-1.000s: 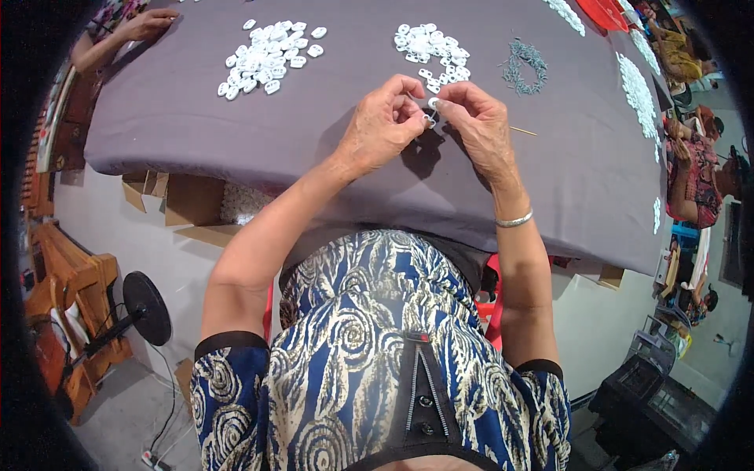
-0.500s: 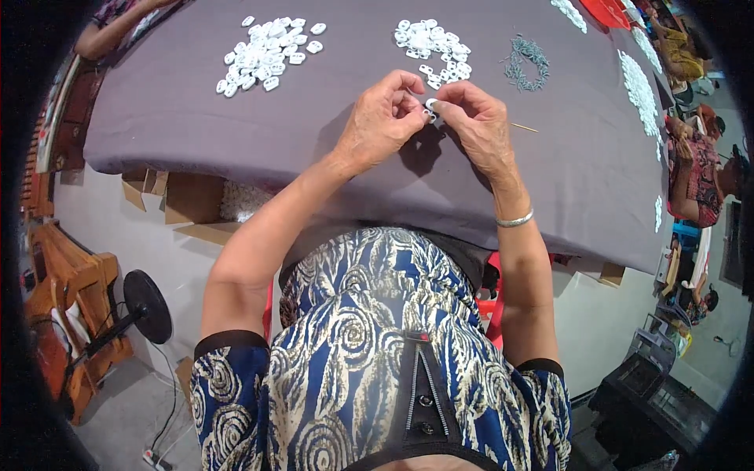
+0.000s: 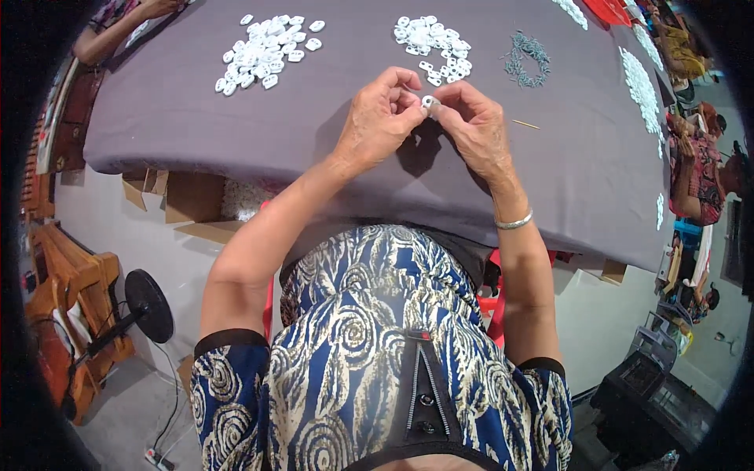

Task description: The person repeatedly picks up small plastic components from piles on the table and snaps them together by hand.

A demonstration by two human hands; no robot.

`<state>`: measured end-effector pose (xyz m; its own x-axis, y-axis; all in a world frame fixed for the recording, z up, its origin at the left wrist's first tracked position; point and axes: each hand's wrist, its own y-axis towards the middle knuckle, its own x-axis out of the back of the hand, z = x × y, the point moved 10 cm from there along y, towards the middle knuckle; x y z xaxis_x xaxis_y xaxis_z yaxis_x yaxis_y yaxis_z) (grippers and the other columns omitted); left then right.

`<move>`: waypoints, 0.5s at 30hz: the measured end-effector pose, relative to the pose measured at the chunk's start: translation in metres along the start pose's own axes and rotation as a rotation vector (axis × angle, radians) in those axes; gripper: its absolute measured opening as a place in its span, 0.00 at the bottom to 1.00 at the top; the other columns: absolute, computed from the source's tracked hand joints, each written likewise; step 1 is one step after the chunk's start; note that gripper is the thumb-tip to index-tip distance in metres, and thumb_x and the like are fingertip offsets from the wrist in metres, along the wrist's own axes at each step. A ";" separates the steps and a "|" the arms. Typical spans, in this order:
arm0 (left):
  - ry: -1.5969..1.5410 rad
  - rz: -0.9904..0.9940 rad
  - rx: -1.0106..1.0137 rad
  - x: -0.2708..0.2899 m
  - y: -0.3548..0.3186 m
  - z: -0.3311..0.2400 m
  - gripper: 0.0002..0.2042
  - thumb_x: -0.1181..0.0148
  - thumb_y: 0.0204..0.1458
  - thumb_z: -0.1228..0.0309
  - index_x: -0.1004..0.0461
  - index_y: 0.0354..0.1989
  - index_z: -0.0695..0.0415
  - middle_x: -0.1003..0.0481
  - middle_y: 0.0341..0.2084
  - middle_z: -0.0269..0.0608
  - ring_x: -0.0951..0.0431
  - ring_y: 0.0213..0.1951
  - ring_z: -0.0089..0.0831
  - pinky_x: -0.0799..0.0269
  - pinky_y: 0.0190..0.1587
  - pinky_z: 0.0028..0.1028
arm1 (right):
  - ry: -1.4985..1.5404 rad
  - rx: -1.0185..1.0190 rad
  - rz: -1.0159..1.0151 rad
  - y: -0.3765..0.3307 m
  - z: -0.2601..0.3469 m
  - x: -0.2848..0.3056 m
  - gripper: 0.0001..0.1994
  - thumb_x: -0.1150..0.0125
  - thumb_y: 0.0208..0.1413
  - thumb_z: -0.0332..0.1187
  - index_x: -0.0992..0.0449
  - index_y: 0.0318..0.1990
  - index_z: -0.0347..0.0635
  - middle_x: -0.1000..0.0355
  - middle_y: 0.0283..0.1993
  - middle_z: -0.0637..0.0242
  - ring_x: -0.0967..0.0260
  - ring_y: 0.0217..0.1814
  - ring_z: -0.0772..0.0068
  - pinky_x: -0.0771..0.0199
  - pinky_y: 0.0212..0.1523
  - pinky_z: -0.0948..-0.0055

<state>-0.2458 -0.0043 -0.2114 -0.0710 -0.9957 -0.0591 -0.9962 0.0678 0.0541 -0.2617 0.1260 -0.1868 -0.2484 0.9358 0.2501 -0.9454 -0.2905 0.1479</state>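
Both hands, left [image 3: 381,118] and right [image 3: 475,125], pinch one small white piece [image 3: 430,101] between closed fingertips just below the nearer white pile [image 3: 430,36] on the grey cloth [image 3: 236,125], seemingly mid-assembly, so the next move likely needs a firm, aligned press.

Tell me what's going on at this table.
A person seated at a table draped in grey cloth pinches one small white plastic piece between the left hand and right hand, above the cloth. Two heaps of white pieces lie beyond, with a pile of small grey parts and a thin stick to the right.
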 end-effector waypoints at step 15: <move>-0.156 0.139 0.128 -0.007 -0.003 -0.005 0.10 0.45 0.54 0.75 0.31 0.45 0.59 0.27 0.29 0.31 0.29 0.29 0.15 0.33 0.32 0.16 | -0.286 0.301 -0.016 -0.009 0.039 0.000 0.10 0.35 0.41 0.24 0.26 0.34 0.37 0.33 0.25 0.69 0.38 0.21 0.82 0.35 0.24 0.80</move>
<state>-0.2417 0.0022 -0.2062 -0.2048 -0.9552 -0.2135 -0.9738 0.2208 -0.0537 -0.2451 0.1208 -0.1509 -0.1256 0.8597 0.4951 -0.8342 -0.3616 0.4164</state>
